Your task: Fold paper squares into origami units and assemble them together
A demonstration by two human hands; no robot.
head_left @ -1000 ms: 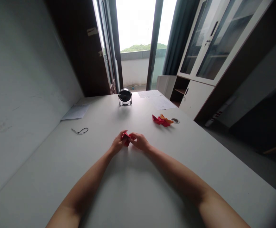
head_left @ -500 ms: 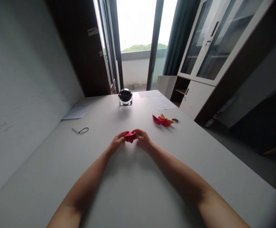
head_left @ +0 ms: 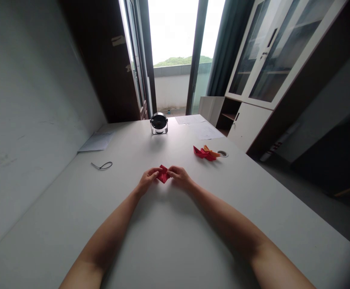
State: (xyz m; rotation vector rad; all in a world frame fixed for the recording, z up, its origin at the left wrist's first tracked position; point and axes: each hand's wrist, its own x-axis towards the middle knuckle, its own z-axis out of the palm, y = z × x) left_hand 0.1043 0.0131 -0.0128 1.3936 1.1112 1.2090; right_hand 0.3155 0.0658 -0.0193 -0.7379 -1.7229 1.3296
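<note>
A small folded piece of red paper point(head_left: 163, 174) lies between my two hands on the white table point(head_left: 168, 237). My left hand point(head_left: 147, 180) pinches its left side with curled fingers. My right hand point(head_left: 178, 177) pinches its right side the same way. The paper shows as a small diamond shape between the fingertips, low over the table.
Further right lie several folded red and orange paper pieces point(head_left: 206, 152) beside a round cable hole point(head_left: 222, 153). A small black desk fan point(head_left: 158, 123) stands at the back. Paper sheets point(head_left: 97, 141) and a black cable tie point(head_left: 102, 165) lie at the left. A white wall runs along the left edge.
Both hands have shifted slightly away from me and turned the red paper; it now shows as a small diamond between the fingertips instead of a wider folded shape.
</note>
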